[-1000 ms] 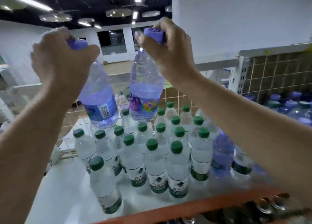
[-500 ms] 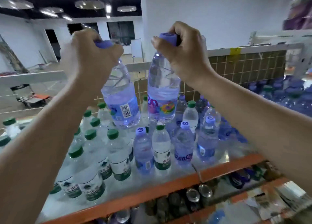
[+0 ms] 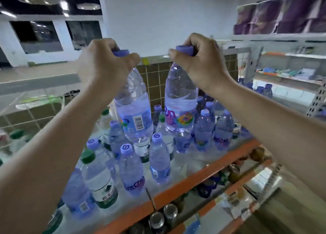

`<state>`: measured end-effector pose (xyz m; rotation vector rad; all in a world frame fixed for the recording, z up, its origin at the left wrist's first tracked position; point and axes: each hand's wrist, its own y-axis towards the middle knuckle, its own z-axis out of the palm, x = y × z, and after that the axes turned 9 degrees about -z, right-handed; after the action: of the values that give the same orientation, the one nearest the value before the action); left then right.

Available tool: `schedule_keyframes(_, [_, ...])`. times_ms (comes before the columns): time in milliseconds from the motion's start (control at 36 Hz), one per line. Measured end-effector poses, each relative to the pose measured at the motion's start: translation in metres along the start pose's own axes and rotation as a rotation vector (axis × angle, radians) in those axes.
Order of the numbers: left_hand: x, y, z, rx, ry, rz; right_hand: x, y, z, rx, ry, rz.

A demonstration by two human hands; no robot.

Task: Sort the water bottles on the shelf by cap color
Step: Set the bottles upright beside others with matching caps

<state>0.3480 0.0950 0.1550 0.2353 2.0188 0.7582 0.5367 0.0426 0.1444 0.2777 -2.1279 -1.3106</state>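
Note:
My left hand (image 3: pixel 102 64) grips the neck of a purple-capped water bottle (image 3: pixel 135 113) and holds it in the air above the shelf. My right hand (image 3: pixel 199 62) grips a second purple-capped bottle (image 3: pixel 180 101) by its cap, also lifted. Below them stand several purple-capped bottles (image 3: pixel 131 168) on the white shelf (image 3: pixel 187 165). A green-capped bottle (image 3: pixel 98 177) stands at the front left among them, and more green caps (image 3: pixel 16 134) show blurred at the far left.
The shelf has an orange front rail (image 3: pixel 194 179), with cans and bottles on the level below (image 3: pixel 164 216). A wire grid back panel (image 3: pixel 158 85) closes the rear. Another rack (image 3: pixel 285 71) with purple packs on top stands at the right.
Both hands have carried their purple-capped bottles to the right, from over the green-capped group to over the purple-capped group. The view has swung right with them.

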Motion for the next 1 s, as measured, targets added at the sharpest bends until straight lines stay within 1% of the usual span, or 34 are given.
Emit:
schedule_keyframes(83, [-0.013, 0.000, 0.030, 0.044, -0.003, -0.001, -0.029, 0.000, -0.012, 0.004, -0.021, 0.036])
schedule_keyframes(139, [-0.017, 0.000, 0.050, 0.102, 0.020, 0.027, -0.047, 0.001, -0.019, 0.010, -0.054, 0.058])
schedule_keyframes(222, [-0.021, 0.004, 0.080, 0.217, -0.022, 0.078, -0.070, 0.004, -0.026, 0.067, -0.102, 0.084])
schedule_keyframes(306, [-0.027, 0.002, 0.103, 0.292, 0.133, 0.143, -0.091, 0.009, -0.033, 0.210, -0.166, 0.101])
schedule_keyframes(444, [-0.031, -0.007, 0.136, 0.475, 0.297, 0.245, -0.128, 0.008, -0.045, 0.539, -0.165, 0.173])
schedule_keyframes(556, [-0.031, -0.020, 0.155, 0.628, 0.481, 0.232, -0.159, -0.011, -0.043, 0.750, -0.203, 0.187])
schedule_keyframes(722, [-0.019, -0.040, 0.186, 0.830, 0.710, 0.194, -0.201, -0.039, -0.031, 0.943, -0.196, 0.231])
schedule_keyframes(806, [-0.011, -0.053, 0.200, 0.912, 0.782, 0.160, -0.213, -0.048, -0.026, 1.082, -0.224, 0.199])
schedule_keyframes(861, [-0.006, -0.061, 0.208, 0.938, 0.816, 0.121, -0.219, -0.053, -0.022, 1.163, -0.236, 0.153])
schedule_keyframes(889, [-0.003, -0.065, 0.211, 0.939, 0.839, 0.108, -0.221, -0.054, -0.020, 1.179, -0.245, 0.121])
schedule_keyframes(1000, [0.006, -0.081, 0.222, 0.930, 0.911, 0.061, -0.227, -0.053, -0.017, 1.180, -0.220, 0.027])
